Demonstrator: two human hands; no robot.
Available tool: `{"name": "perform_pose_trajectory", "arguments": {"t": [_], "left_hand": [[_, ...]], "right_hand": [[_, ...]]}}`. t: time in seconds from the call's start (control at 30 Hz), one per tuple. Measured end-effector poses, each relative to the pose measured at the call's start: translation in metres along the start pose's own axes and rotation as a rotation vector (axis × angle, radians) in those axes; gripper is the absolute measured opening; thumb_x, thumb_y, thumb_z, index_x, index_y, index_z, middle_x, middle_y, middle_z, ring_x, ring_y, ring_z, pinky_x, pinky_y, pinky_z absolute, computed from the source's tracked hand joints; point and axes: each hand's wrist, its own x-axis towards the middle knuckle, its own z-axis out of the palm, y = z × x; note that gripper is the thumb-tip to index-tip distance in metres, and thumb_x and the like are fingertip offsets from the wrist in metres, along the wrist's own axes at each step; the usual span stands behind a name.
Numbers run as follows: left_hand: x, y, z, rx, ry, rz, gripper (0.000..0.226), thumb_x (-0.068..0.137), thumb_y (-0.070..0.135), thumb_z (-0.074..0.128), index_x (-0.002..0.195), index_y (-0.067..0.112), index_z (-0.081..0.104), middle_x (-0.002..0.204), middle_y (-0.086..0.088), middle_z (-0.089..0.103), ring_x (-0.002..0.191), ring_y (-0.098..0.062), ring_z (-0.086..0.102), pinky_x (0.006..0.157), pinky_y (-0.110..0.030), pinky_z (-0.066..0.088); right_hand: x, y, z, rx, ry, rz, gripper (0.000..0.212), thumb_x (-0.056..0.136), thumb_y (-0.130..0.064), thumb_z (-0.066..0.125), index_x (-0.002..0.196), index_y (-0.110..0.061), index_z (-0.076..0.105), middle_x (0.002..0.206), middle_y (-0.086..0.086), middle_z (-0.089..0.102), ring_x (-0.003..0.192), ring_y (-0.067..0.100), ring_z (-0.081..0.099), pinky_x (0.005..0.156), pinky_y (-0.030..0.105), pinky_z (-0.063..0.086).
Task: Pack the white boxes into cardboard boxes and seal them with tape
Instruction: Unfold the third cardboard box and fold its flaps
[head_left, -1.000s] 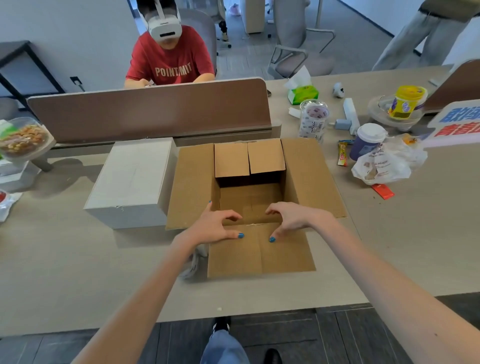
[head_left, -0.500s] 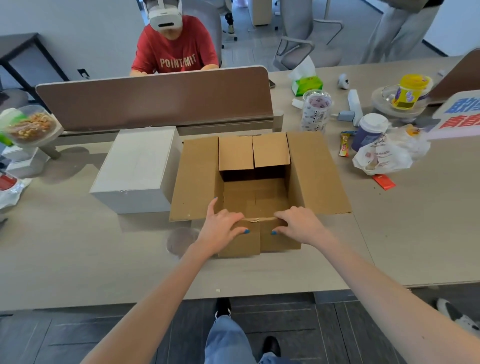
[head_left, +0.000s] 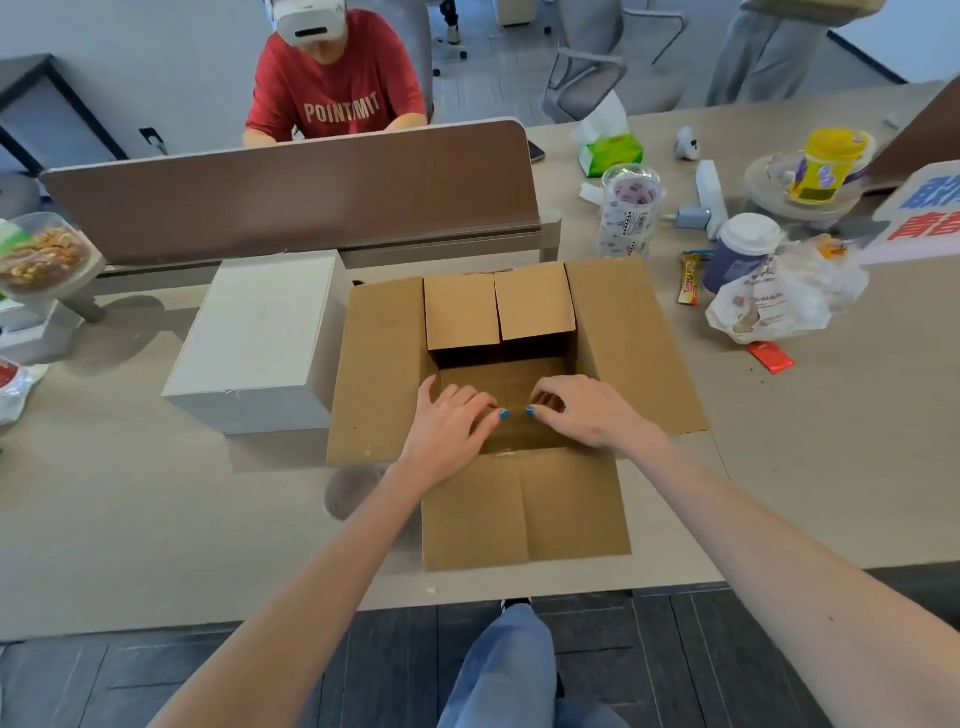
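Observation:
An open cardboard box (head_left: 631, 338) stands in the middle of the table with all its flaps spread outward; the near flap (head_left: 524, 512) lies flat toward me. Inside it I see only bare cardboard. A white box (head_left: 260, 332) sits closed on the table, touching the cardboard box's left flap. My left hand (head_left: 449, 423) and my right hand (head_left: 582, 413) reach over the near edge into the box opening, fingers curled downward, thumbs nearly touching each other. Neither hand holds anything I can see. A roll of clear tape (head_left: 349, 491) lies by my left forearm.
A brown desk divider (head_left: 291, 192) runs behind both boxes, with a seated person in a red shirt (head_left: 332, 88) beyond it. Cups, a tissue pack (head_left: 610, 148), a plastic bag (head_left: 779, 306) and snacks crowd the right side. A bowl of nuts (head_left: 41, 254) is at far left.
The near flap, folded down against the box front half a second ago, now lies spread flat toward me again. Both hands moved from the near edge forward into the box opening.

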Motion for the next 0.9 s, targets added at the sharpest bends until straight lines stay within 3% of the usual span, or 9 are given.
{"name": "perform_pose_trajectory", "arguments": {"t": [0.13,0.23,0.37,0.47,0.53,0.6,0.67,0.77,0.9], "left_hand": [[0.040,-0.015,0.003,0.000,0.089,0.012,0.030,0.099,0.038,0.040,0.113,0.025,0.063,0.111,0.007,0.063,0.108,-0.014,0.057,0.114,-0.047,0.019],[0.068,-0.031,0.008,0.014,0.202,0.003,0.021,0.097,0.027,0.047,0.105,0.023,0.065,0.103,0.006,0.064,0.099,-0.015,0.060,0.110,-0.047,0.027],[0.103,-0.048,0.009,0.042,0.231,-0.002,0.022,0.095,0.020,0.049,0.113,0.020,0.062,0.122,0.000,0.059,0.114,-0.018,0.053,0.111,-0.044,0.029],[0.124,-0.052,0.009,0.128,0.148,-0.015,0.041,0.089,0.022,0.058,0.129,0.016,0.051,0.146,-0.008,0.040,0.132,-0.025,0.039,0.114,-0.050,0.025],[0.134,-0.052,0.010,0.168,0.041,-0.057,0.066,0.086,0.032,0.064,0.142,0.013,0.036,0.157,-0.012,0.021,0.144,-0.030,0.020,0.116,-0.055,0.017],[0.140,-0.053,0.013,0.224,-0.066,-0.083,0.089,0.082,0.044,0.067,0.151,0.015,0.018,0.161,-0.013,0.000,0.148,-0.032,-0.002,0.117,-0.058,0.007],[0.144,-0.055,0.014,0.265,-0.114,-0.085,0.098,0.079,0.046,0.070,0.152,0.019,0.011,0.161,-0.011,-0.009,0.148,-0.033,-0.010,0.117,-0.059,0.003],[0.148,-0.056,0.005,0.255,-0.115,-0.074,0.088,0.080,0.034,0.071,0.149,0.021,0.018,0.161,-0.010,0.000,0.148,-0.033,0.001,0.116,-0.056,0.014],[0.147,-0.065,-0.016,0.155,-0.099,0.033,0.063,0.083,0.031,0.067,0.139,0.023,0.039,0.153,-0.005,0.030,0.141,-0.027,0.026,0.110,-0.048,0.033]], "right_hand": [[0.037,0.006,-0.008,-0.068,0.077,-0.020,0.026,0.092,-0.037,0.054,0.114,-0.024,0.057,0.114,-0.006,0.062,0.102,0.014,0.059,0.083,0.034,0.052],[0.068,0.011,-0.013,-0.077,0.103,-0.040,0.037,0.090,-0.030,0.056,0.126,-0.021,0.051,0.129,-0.003,0.052,0.112,0.019,0.055,0.086,0.037,0.050],[0.108,0.021,-0.016,-0.131,0.190,-0.084,0.057,0.081,-0.020,0.061,0.135,-0.017,0.042,0.138,-0.001,0.041,0.125,0.021,0.044,0.095,0.036,0.048],[0.128,0.027,-0.017,-0.266,0.183,-0.090,0.079,0.075,-0.016,0.066,0.145,-0.015,0.030,0.153,0.002,0.027,0.143,0.022,0.020,0.118,0.037,0.024],[0.134,0.030,-0.016,-0.347,0.140,-0.095,0.093,0.072,-0.015,0.070,0.151,-0.014,0.020,0.159,0.004,0.015,0.148,0.023,0.008,0.121,0.037,0.009],[0.137,0.033,-0.014,-0.397,0.120,-0.104,0.097,0.070,-0.011,0.068,0.153,-0.012,0.017,0.161,0.007,0.011,0.149,0.025,0.005,0.122,0.039,0.005],[0.138,0.033,-0.015,-0.400,0.127,-0.097,0.092,0.071,-0.007,0.064,0.152,-0.011,0.020,0.161,0.008,0.014,0.149,0.026,0.008,0.122,0.039,0.006],[0.140,0.033,-0.021,-0.390,0.121,-0.119,0.079,0.072,-0.013,0.059,0.147,-0.009,0.032,0.158,0.010,0.023,0.147,0.027,0.017,0.121,0.039,0.013],[0.141,0.032,-0.033,-0.383,0.153,-0.185,0.062,0.074,-0.025,0.042,0.134,-0.009,0.048,0.146,0.011,0.043,0.137,0.029,0.038,0.114,0.040,0.031]]}}
